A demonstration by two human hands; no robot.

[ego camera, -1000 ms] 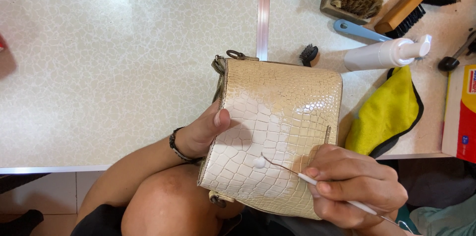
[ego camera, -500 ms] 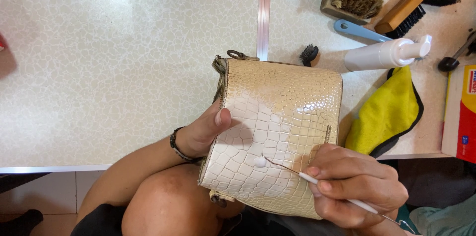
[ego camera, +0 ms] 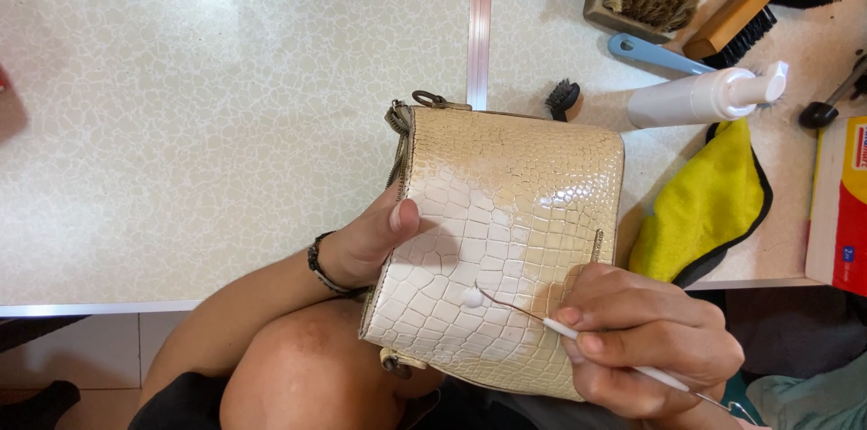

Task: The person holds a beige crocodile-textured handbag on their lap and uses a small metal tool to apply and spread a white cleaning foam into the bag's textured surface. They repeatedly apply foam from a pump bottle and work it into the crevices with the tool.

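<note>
The cream bag (ego camera: 510, 240) with a scaly pattern rests against the person's knee at the edge of the desk (ego camera: 226, 123), and the left hand (ego camera: 370, 240) grips its side, thumb pressed on the front. The right hand (ego camera: 646, 344) is closed around a thin white stick (ego camera: 601, 353) (its fine tip touches a white dab on the bag). A yellow cloth (ego camera: 700, 209) and a white bottle (ego camera: 700, 96) lie just beside the bag.

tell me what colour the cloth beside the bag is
Bright yellow with a black edge; the cloth shows in the head view.
</note>
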